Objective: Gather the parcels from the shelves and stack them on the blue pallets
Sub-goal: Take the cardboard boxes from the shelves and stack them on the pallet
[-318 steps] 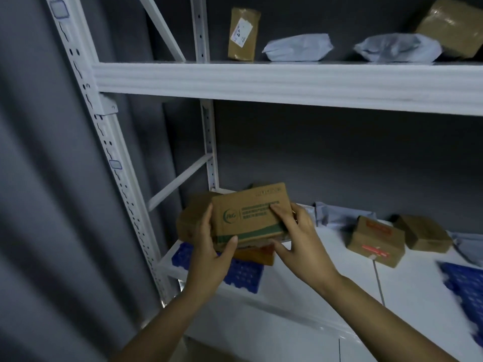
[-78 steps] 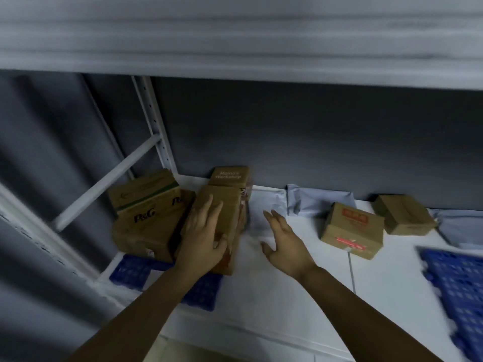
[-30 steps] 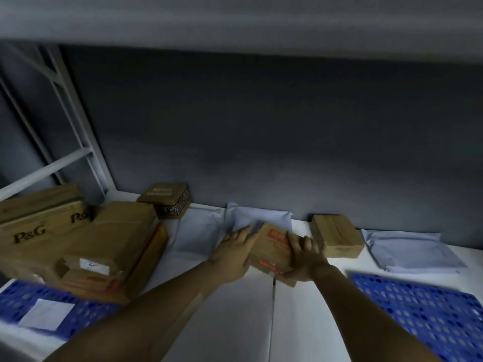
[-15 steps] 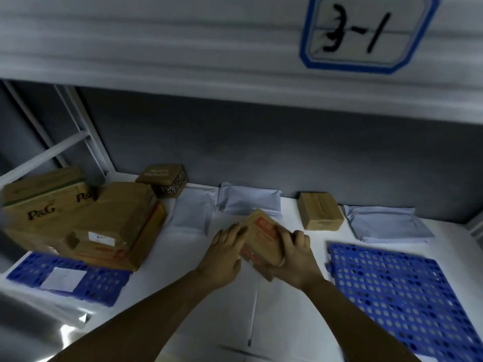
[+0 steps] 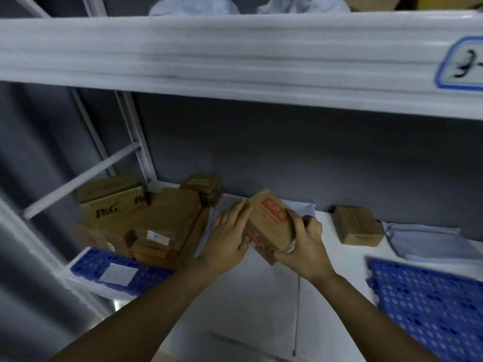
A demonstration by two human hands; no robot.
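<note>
A small brown box with red print (image 5: 270, 223) is lifted off the white shelf, tilted, between both hands. My left hand (image 5: 228, 235) presses its left side and my right hand (image 5: 303, 242) grips its right and lower edge. To the left, a stack of brown boxes (image 5: 156, 226), two marked P&G, sits on a blue pallet (image 5: 112, 270). A second blue pallet (image 5: 428, 301) lies bare at the right.
A small dark patterned box (image 5: 203, 188) stands at the back. Another brown box (image 5: 356, 228) and a grey mailer bag (image 5: 428, 240) lie on the shelf to the right. The upper shelf beam (image 5: 235, 56) hangs overhead, with bags on top.
Both hands have raised the red-print box off the shelf and carried it leftward toward the stacked boxes. The view has swung left and up.
</note>
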